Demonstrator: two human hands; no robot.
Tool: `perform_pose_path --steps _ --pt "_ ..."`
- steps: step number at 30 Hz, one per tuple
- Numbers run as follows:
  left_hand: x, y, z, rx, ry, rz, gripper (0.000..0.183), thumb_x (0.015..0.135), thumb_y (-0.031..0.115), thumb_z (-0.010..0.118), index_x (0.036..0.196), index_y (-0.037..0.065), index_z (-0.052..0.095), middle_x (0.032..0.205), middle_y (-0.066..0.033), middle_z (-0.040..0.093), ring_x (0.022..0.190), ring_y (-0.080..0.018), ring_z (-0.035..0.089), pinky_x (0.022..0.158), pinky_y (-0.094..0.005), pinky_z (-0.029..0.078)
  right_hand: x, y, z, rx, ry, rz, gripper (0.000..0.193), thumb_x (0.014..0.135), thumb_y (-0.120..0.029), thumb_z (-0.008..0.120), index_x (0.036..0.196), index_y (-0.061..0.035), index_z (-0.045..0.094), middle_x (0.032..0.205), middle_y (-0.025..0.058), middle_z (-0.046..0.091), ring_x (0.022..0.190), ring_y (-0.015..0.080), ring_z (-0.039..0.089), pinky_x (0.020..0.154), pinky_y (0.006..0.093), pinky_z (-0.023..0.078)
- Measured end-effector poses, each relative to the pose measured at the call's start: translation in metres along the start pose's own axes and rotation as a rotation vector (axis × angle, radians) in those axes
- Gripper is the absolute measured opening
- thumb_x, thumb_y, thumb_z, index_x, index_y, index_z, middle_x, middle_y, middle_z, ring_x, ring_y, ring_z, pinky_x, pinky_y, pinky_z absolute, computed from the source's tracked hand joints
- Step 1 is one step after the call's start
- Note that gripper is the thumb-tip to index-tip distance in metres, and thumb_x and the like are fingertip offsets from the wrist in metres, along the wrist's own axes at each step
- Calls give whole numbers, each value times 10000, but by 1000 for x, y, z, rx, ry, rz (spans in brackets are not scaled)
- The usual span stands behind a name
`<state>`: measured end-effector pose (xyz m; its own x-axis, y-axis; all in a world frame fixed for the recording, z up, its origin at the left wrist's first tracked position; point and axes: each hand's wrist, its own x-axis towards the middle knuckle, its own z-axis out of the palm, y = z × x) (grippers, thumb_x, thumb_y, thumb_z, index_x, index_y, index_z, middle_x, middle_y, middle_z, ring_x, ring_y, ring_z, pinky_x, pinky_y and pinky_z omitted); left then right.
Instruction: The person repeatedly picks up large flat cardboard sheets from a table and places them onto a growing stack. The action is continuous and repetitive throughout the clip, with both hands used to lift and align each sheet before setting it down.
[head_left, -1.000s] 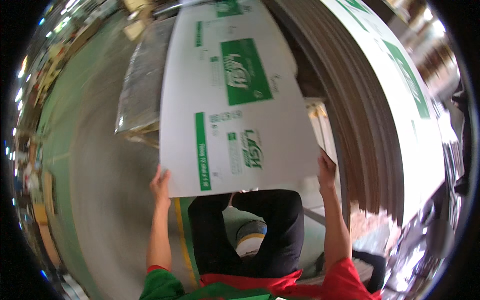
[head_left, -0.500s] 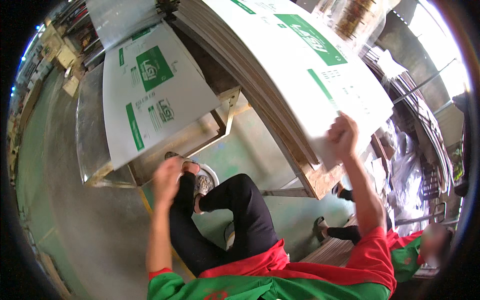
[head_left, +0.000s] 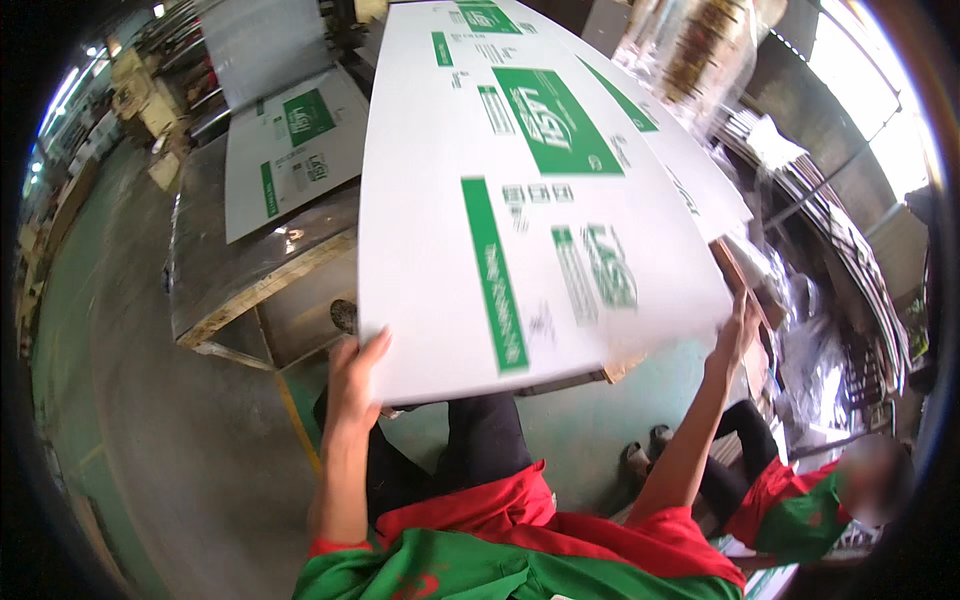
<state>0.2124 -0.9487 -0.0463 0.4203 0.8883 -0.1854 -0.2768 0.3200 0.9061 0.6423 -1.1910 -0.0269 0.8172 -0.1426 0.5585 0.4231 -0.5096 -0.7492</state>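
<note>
A large white cardboard sheet [head_left: 430, 270] printed with green blocks stretches out in front of me, its near edge above my knees. My left hand [head_left: 354, 378] grips its near left corner, thumb on top and fingers underneath. At the near right corner my right hand [head_left: 738, 328] is closed on the sheet's edge. The sheet hides most of the stack below it; part of another printed sheet [head_left: 705, 190] shows past its right edge. To the left, one more printed sheet [head_left: 250, 205] lies on a low table [head_left: 215, 290].
Another person [head_left: 790, 500] in red and green sits at the lower right. Behind them rise stacked flat sheets [head_left: 845, 240] and clear plastic wrapping [head_left: 805, 350]. A yellow line [head_left: 297, 420] runs along the floor at my left. Machine rollers [head_left: 185, 65] stand at the far left.
My left hand has moved from empty air to the sheet's left corner. The held sheet has shifted left off the stack, toward me, and now covers the gap between stack and table.
</note>
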Motion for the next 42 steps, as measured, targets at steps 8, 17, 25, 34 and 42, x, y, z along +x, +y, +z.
perform_pose_path --steps 8,17,25,34,42 --pt "-166 25 -174 154 304 -150 187 932 187 667 898 4 682 820 -28 665 723 -121 618 648 -278 481 -117 -35 -43 293 -636 113 304 969 -141 594 1164 76 682 1011 131 726 913 176 649 833 317 508" --pt "-196 -85 -263 172 639 -220 426 948 335 663 1177 -25 647 1055 -74 667 973 -183 608 863 -352 479 -215 -24 37 132 -1121 -176 313 960 -142 632 1238 -7 681 781 28 635 715 79 516 650 289 478" --pt "-201 -95 -269 477 748 -126 548 942 324 656 1333 -41 538 1084 -106 661 970 -189 602 891 -354 478 -243 16 29 150 -1282 59 349 982 -185 600 1286 -23 654 675 -8 556 575 54 474 521 259 404" --pt "-215 -80 -258 512 622 -260 664 972 206 600 1542 16 316 1290 -177 606 1156 -222 586 996 -362 458 -221 6 12 185 -1322 25 356 987 -157 595 1308 -7 623 760 -28 523 713 55 428 635 242 395" --pt "-251 -89 -212 665 667 -18 607 962 146 601 1465 -108 374 1309 -221 601 1167 -236 594 987 -348 458 -208 6 -28 -160 -1349 331 381 979 -140 563 1312 42 597 938 73 697 886 104 610 799 277 493"
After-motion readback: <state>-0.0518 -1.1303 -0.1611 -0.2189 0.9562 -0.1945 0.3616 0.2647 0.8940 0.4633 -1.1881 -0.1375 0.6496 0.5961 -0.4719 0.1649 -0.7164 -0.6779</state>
